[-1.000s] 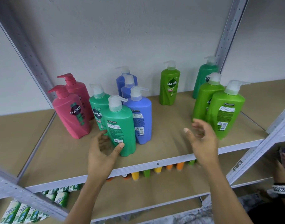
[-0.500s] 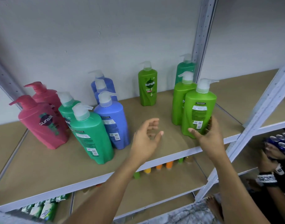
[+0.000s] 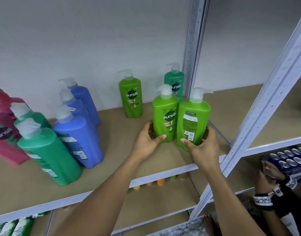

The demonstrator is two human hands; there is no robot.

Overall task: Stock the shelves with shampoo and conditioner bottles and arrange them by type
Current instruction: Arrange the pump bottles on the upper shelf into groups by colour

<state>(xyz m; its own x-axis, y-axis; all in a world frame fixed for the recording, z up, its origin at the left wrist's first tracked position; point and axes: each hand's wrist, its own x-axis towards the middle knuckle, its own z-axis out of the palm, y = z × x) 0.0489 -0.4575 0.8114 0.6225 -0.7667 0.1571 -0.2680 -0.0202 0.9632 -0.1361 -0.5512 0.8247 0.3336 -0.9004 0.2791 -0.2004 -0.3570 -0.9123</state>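
Two light green pump bottles stand side by side near the right front of the shelf board point(image 3: 112, 167). My left hand point(image 3: 147, 140) grips the base of the left one point(image 3: 165, 114), whose label faces me. My right hand point(image 3: 201, 147) grips the base of the right one point(image 3: 193, 120), whose back label faces me. Behind them stands a teal bottle point(image 3: 175, 86) by the upright post. Another light green bottle point(image 3: 131, 97) stands alone at the back. Three blue bottles point(image 3: 78, 137), two teal bottles point(image 3: 49, 155) and pink bottles point(image 3: 4, 133) are grouped at the left.
A perforated metal post point(image 3: 194, 48) rises behind the bottles and a diagonal brace point(image 3: 265, 106) crosses at the right. Another person's hands point(image 3: 272, 176) hold a pack of blue cans point(image 3: 289, 159) at the lower right. Small orange and yellow bottle caps point(image 3: 156, 182) show on the shelf below.
Both hands moved right from the teal and blue bottles to the two light green bottles and closed round their bases. The view swung right.
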